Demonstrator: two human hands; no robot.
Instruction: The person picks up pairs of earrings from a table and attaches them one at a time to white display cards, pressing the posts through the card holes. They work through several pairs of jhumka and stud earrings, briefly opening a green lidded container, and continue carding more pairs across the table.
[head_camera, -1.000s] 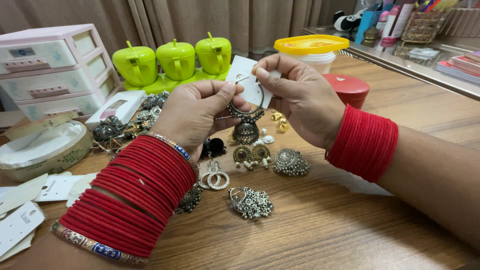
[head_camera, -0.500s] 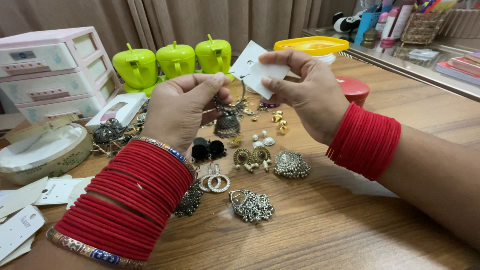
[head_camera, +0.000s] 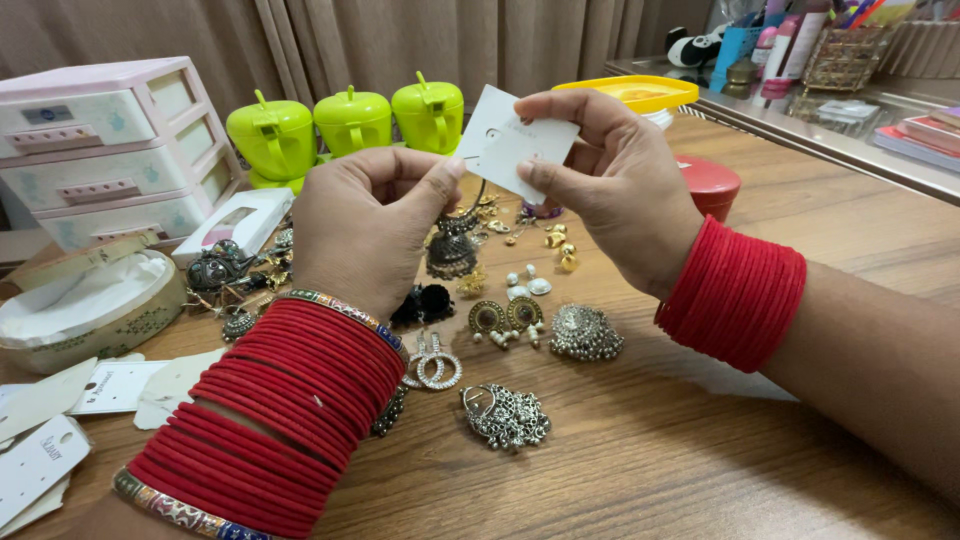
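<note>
We had lifted our hands higher than a moment before, and the white card (head_camera: 516, 150) had come up clear in our right hand (head_camera: 610, 190), pinched by thumb and fingertips at its right edge. Our left hand (head_camera: 370, 225) gripped the dark bell-shaped earring (head_camera: 452, 245) by its hook, hanging just below the card's near edge. We judged the earring was being fitted to the card. Other earrings (head_camera: 505, 415) lay scattered on the wooden table (head_camera: 700, 460) beneath, nearer us.

white card (head_camera: 515, 143), dark bell earring (head_camera: 452, 245) dangling
</note>
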